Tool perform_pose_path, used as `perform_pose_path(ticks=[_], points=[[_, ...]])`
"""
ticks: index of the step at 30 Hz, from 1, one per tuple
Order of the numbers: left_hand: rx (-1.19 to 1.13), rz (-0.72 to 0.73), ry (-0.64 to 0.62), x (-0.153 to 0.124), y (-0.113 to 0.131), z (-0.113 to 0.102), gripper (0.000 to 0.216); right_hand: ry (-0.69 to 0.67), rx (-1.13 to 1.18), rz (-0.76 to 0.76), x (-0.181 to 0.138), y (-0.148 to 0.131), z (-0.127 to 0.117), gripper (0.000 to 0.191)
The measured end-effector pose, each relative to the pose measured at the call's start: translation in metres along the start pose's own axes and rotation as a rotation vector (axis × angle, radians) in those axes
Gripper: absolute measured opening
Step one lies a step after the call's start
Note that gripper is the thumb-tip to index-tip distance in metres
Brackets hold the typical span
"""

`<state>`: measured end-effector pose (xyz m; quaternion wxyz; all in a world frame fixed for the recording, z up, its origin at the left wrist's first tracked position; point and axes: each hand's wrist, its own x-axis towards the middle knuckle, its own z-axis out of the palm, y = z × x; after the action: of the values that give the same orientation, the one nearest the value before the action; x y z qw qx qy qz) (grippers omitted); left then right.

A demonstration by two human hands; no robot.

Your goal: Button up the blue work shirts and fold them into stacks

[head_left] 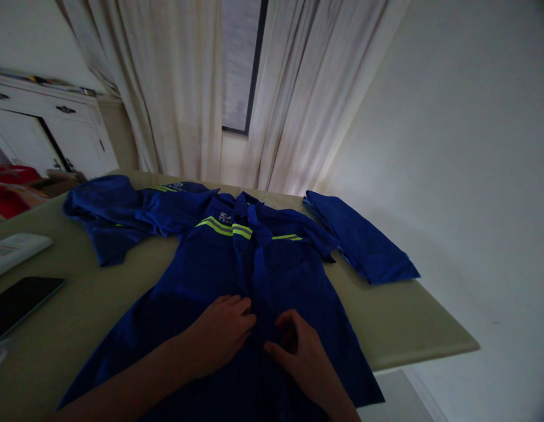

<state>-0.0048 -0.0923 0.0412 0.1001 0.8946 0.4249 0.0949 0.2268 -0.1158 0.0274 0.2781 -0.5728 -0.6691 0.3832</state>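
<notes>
A blue work shirt [219,275] with yellow-green reflective stripes lies spread face up on the table [399,328], collar toward the window. My left hand [221,334] rests on its front near the middle seam, fingers curled and pinching the cloth. My right hand [298,349] is just beside it on the other side of the seam, fingers bent in a pinch on the fabric. The two hands are almost touching at the shirt's button line.
A second blue garment [109,214] lies crumpled at the back left. A folded blue piece [360,237] sits at the right. A dark phone [17,302] and a white remote [12,249] lie at the left edge. White cabinet [47,129] and curtains [184,88] stand behind.
</notes>
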Motion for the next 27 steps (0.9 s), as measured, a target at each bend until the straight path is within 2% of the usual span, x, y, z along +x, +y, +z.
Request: perform_pose_path(ticks=[6, 10, 13, 17, 20, 23, 27], points=[[0.062, -0.267, 0.120, -0.004, 0.028, 0.011, 0.021, 0.189, 0.054, -0.023, 0.013, 0.011, 0.009, 0.024], [0.018, -0.351, 0.263, -0.007, 0.032, 0.025, 0.017, 0.170, 0.043, -0.042, 0.018, 0.009, 0.010, 0.027], [-0.058, -0.345, 0.363, -0.011, 0.028, 0.037, 0.015, 0.153, 0.008, -0.048, 0.021, 0.005, 0.012, 0.026], [-0.206, -0.278, 0.459, -0.015, 0.021, 0.043, 0.014, 0.229, -0.036, -0.223, 0.024, -0.001, 0.023, 0.018], [-0.263, -0.241, 0.537, -0.016, 0.016, 0.044, 0.014, 0.229, -0.018, -0.308, 0.022, -0.003, 0.029, 0.022], [-0.282, -0.221, 0.571, -0.017, 0.013, 0.046, 0.015, 0.179, -0.012, -0.303, 0.018, -0.001, 0.028, 0.022], [-0.276, -0.193, 0.565, -0.018, 0.011, 0.047, 0.015, 0.060, 0.046, -0.293, 0.020, 0.008, 0.019, 0.007]])
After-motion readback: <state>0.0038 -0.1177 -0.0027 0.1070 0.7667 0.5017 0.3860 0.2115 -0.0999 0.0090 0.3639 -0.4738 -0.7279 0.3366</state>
